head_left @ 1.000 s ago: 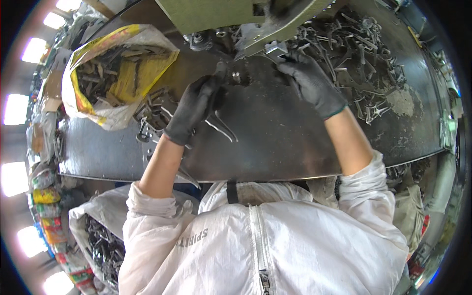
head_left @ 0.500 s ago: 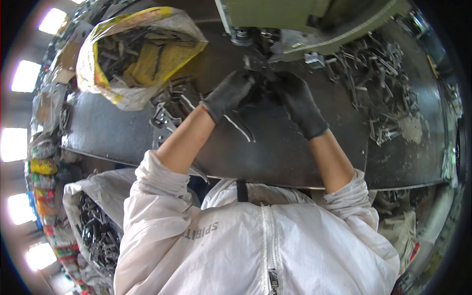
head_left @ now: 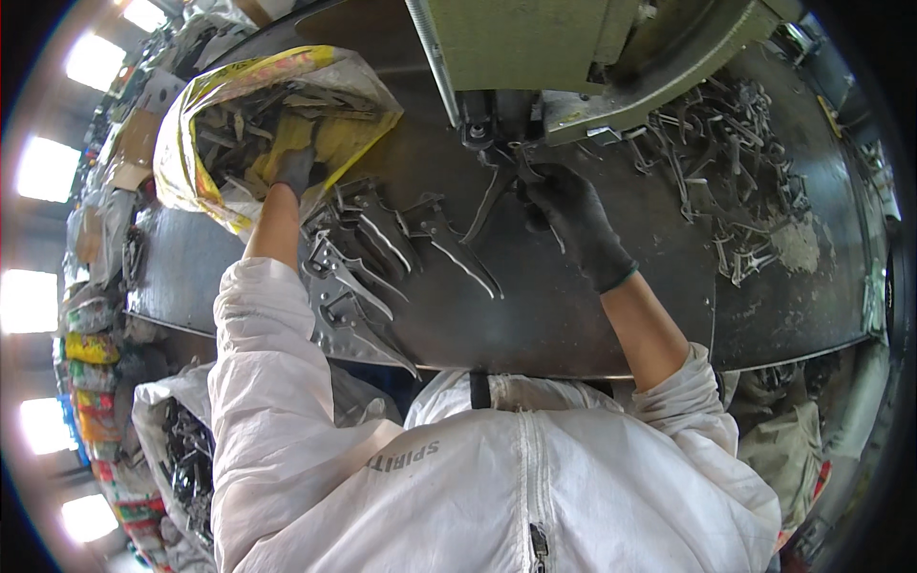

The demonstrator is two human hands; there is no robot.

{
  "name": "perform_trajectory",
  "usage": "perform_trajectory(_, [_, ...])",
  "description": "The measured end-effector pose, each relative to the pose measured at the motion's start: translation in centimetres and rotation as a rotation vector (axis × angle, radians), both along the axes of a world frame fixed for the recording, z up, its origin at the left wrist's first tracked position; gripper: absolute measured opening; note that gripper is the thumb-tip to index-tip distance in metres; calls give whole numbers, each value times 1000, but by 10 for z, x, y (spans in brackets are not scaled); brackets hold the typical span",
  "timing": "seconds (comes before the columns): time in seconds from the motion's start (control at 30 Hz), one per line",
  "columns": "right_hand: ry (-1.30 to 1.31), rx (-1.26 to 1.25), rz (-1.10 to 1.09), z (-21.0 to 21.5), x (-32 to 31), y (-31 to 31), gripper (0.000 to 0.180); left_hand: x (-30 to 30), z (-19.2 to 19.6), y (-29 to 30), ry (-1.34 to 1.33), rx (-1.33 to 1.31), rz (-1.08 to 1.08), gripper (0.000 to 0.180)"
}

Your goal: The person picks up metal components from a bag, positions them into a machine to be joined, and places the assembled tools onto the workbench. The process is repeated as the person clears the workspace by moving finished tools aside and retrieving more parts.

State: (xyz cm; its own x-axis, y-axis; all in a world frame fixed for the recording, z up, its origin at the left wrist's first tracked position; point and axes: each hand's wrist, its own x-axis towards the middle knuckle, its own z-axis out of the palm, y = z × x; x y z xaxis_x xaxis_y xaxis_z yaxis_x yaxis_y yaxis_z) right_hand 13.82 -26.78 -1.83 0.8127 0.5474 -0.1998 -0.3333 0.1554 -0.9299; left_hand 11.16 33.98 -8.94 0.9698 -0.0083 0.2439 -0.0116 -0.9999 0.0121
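Observation:
At the press, my right hand [head_left: 573, 218], in a dark glove, is closed around one handle of a plier-like metal hand tool [head_left: 490, 199]. The tool's head lies under the press's lower end and its other curved handle spreads out to the left. My left hand [head_left: 299, 172], also gloved, reaches into the opening of a yellow and white sack [head_left: 177, 162] that holds loose metal strips [head_left: 222, 129]; its fingers are hard to make out there. Several similar plier-like tools [head_left: 449, 244] lie in a row on the dark metal table between the sack and the press.
The green press [head_left: 535, 48] rises at the far middle of the table [head_left: 611, 329]. A pile of loose metal parts [head_left: 731, 143] covers the right side. Below the table's left edge stands a white sack [head_left: 158, 406] of dark parts. Stacked colourful bags [head_left: 91, 377] line the far left.
My left hand has left the press and gone left into the sack. My right hand stays at the press. More plier-like tools now show on the table, where my left arm was over them.

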Motion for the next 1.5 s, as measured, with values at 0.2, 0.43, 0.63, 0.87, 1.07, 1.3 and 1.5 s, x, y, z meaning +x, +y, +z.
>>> perform_trajectory(0.2, [-2, -222, -42, 43, -15, -13, 44, 15, -4, -86, 69, -223, 213, 38])
perform_trajectory(0.43, [-31, -319, -32, 12, -21, -18, 41, -31, 92, -178, 45, -1303, 366, 38])
perform_trajectory(0.63, [36, -228, -73, 10, -22, -26, 33, -71, 148, -277, 153, -1290, 127, 31])
perform_trajectory(0.87, [144, 349, -69, -51, -38, -25, 33, -77, 183, -452, 566, -1639, -361, 44])
perform_trajectory(1.07, [-1355, -1100, -308, 15, 15, -177, 54, -58, 83, -422, 451, -1208, -289, 46])
perform_trajectory(1.3, [-1371, -1880, -20, -50, 94, -379, 44, -39, 86, -401, 567, -1298, 171, 25])
perform_trajectory(1.5, [-1021, -1112, -232, 25, 40, -222, 38, -61, 99, -405, 418, -1467, 208, 45])
